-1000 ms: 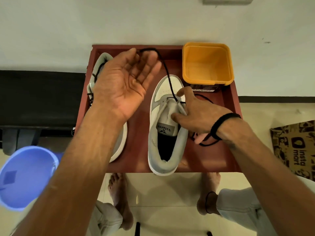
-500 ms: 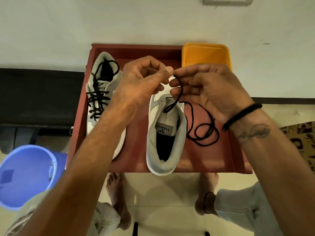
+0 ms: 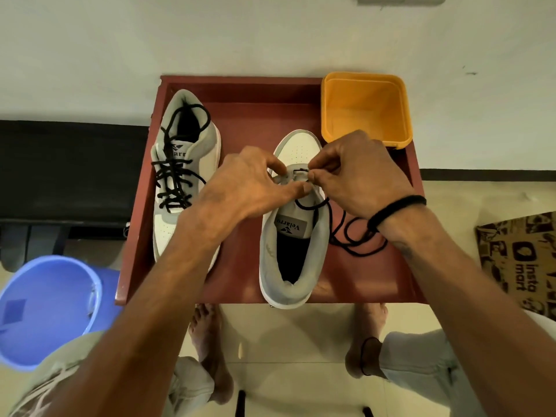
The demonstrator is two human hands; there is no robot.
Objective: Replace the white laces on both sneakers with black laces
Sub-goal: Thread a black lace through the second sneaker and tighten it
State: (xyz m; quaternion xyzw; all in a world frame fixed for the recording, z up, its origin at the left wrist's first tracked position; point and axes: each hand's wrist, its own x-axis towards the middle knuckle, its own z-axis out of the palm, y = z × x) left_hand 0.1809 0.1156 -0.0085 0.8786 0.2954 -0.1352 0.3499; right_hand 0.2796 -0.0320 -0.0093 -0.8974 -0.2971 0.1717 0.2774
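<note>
Seen from the head view: a red-brown tray table (image 3: 240,94) against a pale wall, with two grey-and-white sneakers on it. Left sneaker (image 3: 183,176): toe toward the near edge, already threaded with a black lace, loose ends looped over its opening at the far end. Right sneaker (image 3: 293,224): toe pointing far, heel just over the near edge, tongue bare.

Left hand (image 3: 243,188): reached across from the left, fingers curled, thumb and forefinger pressed on the eyelet flap near the toe of the right sneaker. Holding the flap, as far as could be told; contact with the lace hidden by the fingers. Right hand (image 3: 358,173): fingers curled, fingertips (image 3: 314,173) pinching the second black lace (image 3: 355,236) at the farthest eyelets, a short stretch of it lying straight across between them. Rest of that lace trailing over the tongue and lying in loose coils on the tray, just right of the sneaker, under the right wrist.

Elsewhere: an orange tub (image 3: 365,106) at the far right corner of the tray, a blue bucket (image 3: 48,308) on the floor at near left, a printed paper bag (image 3: 520,260) at right, bare feet below the near edge.
</note>
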